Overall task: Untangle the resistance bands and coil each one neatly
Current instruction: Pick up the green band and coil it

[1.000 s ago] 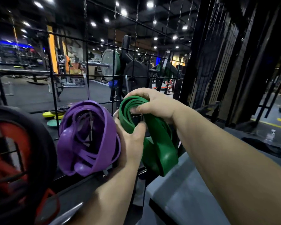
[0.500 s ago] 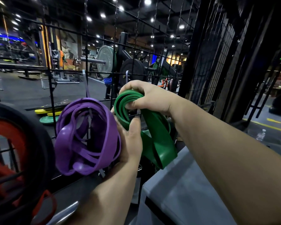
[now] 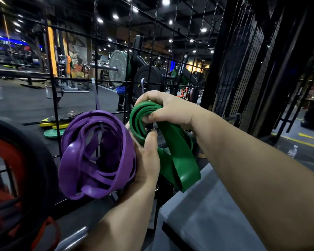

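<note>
A green resistance band (image 3: 178, 153) is wound into a coil at its top, and a broad loose loop of it hangs down to the right. My right hand (image 3: 169, 109) grips the top of that coil, fingers curled over the layers. From below, my left hand (image 3: 146, 160) holds the coil's lower left side, thumb pressed on the green layers. A purple band (image 3: 96, 156) hangs in a rough coil on a hook of the black wire grid (image 3: 96, 51), just left of my left hand and touching its back.
A black and red ring of bands or a wheel (image 3: 16, 169) fills the left edge. A grey box (image 3: 207, 220) sits low at the right. Behind the grid are a loaded barbell (image 3: 118, 67), floor plates (image 3: 53, 125) and a dark post (image 3: 216, 69).
Both hands keep their hold on the green coil. The view shifted slightly, and the hands with the green band sit a little higher and closer to the grid.
</note>
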### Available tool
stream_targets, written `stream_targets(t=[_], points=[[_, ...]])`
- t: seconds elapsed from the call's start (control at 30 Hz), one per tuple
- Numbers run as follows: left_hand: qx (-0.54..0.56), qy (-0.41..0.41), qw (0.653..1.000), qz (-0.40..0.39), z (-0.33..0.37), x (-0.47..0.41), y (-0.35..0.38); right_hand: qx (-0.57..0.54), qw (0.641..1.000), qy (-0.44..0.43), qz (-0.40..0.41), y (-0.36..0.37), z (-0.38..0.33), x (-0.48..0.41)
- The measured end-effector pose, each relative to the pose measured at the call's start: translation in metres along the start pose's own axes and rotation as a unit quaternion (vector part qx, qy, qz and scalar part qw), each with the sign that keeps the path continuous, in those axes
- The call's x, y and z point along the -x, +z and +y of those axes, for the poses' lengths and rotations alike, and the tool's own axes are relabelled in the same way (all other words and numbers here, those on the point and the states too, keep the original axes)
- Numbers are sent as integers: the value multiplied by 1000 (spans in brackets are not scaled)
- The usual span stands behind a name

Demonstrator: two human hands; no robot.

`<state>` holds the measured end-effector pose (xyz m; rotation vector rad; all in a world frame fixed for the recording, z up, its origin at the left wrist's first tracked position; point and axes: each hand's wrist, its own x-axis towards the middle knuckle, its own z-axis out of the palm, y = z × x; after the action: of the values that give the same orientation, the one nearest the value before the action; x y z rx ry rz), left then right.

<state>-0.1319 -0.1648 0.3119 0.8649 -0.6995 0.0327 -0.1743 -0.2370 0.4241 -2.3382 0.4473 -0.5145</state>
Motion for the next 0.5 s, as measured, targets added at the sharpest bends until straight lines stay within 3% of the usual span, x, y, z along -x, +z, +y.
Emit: stream_targets(t=[0.37, 0.5], points=[[32, -47, 998, 12, -9, 1, -1, 48, 998, -17, -26, -6, -10, 5], [2, -15, 1000, 25, -9, -5, -4, 64, 997, -29, -35, -4, -20, 3]])
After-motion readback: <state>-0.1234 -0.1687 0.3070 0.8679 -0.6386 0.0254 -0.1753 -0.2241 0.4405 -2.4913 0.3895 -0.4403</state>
